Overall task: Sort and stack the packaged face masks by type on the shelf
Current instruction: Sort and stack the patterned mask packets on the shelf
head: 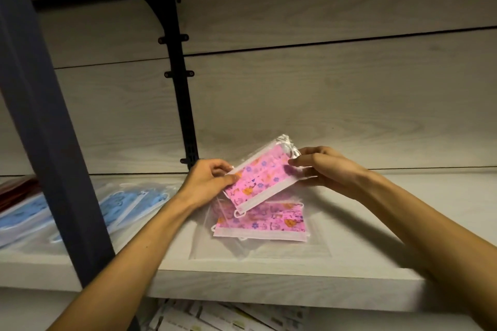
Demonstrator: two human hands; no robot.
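A pink patterned face mask in a clear packet (262, 177) is held tilted above the shelf board (349, 258). My left hand (208, 181) pinches its lower left end, and my right hand (320, 166) pinches its upper right end. Directly below it, a second pink patterned mask packet (265, 223) lies flat on the shelf. To the left, partly behind a dark post, lie several blue mask packets (129, 204).
A dark upright post (51, 142) crosses the left foreground. A black bracket (183, 88) runs up the pale wood back wall. Dark red packets (16, 191) sit at the far left. White cartons (228, 317) lie on the level below.
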